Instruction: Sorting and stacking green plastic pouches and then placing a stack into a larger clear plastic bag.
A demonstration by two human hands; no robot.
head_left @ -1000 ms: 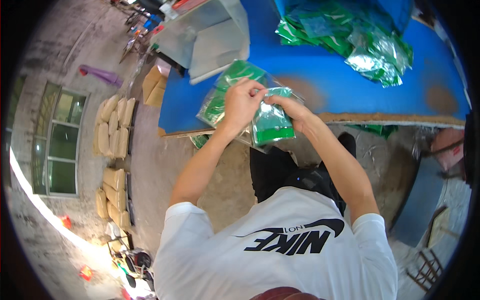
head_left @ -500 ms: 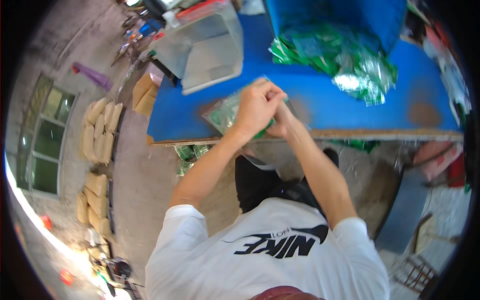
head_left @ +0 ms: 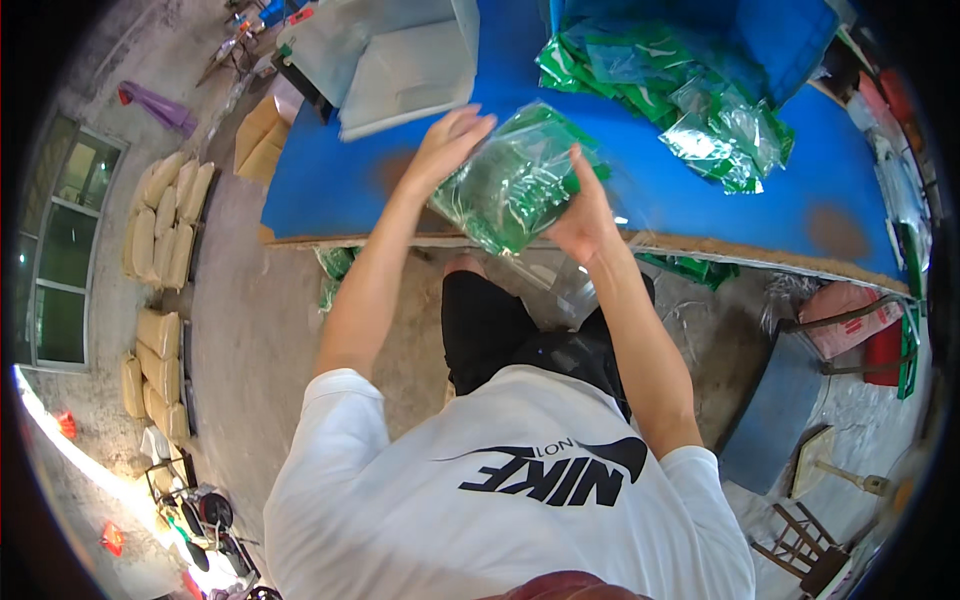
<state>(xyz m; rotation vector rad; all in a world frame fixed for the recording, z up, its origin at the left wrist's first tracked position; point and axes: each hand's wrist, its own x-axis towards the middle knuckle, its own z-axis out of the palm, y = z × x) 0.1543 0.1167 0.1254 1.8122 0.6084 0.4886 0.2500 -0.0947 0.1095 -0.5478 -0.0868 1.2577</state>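
A clear plastic bag with flat green-printed packets inside (head_left: 512, 185) is held up over the near edge of the blue table. My right hand (head_left: 586, 218) grips its right side, thumb in front and the other fingers hidden behind it. At the bag's upper left, my left hand (head_left: 448, 150) has its fingers stretched out, close beside the plastic; whether they touch it I cannot tell. Beyond the hands, a loose heap of green and clear packets (head_left: 660, 90) spills from a blue bin (head_left: 785, 45) lying with its mouth toward me.
A translucent plastic bin (head_left: 410, 75) lies tipped at the table's back left, near a cardboard box (head_left: 262, 135). The table (head_left: 340, 190) has a worn wooden front edge. Green packets (head_left: 690, 268) lie beneath it. Stacked tan sacks (head_left: 165, 225) stand left; a stool (head_left: 805, 550) stands lower right.
My hands were close together over the bag; now they are apart, the left having moved left and up. The bag is now lifted, showing its broad side, with my right hand on it.
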